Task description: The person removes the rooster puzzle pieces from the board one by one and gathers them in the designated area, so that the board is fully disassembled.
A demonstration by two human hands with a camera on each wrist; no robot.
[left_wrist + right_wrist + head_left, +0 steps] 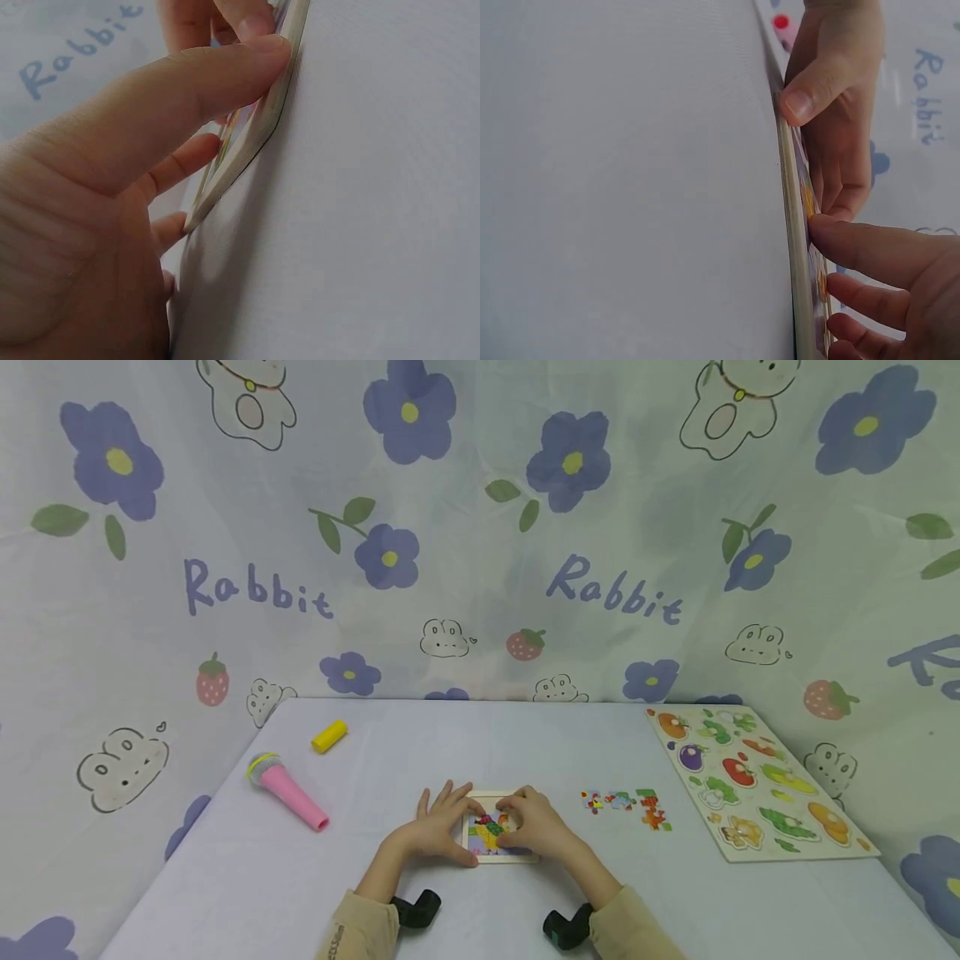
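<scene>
A small jigsaw puzzle in a pale wooden frame point(516, 860) lies on the white table, its colourful picture point(486, 835) partly covered by my fingers. My left hand point(438, 828) rests along its left side, fingers spread. In the left wrist view the straight left thumb point(225, 75) presses on the frame's near edge. My right hand point(542, 827) reaches over the right half, thumb and index finger bent around a puzzle piece point(512, 820) within the frame. The right wrist view has the right thumb point(870, 244) and fingertips right at the picture surface.
Several loose puzzle pieces point(651, 810) lie to the right. Beyond them is a board of vegetable pictures point(757, 785). A pink toy microphone point(292, 793) and a yellow cylinder point(330, 737) lie at the left. A patterned cloth point(480, 527) hangs behind the table.
</scene>
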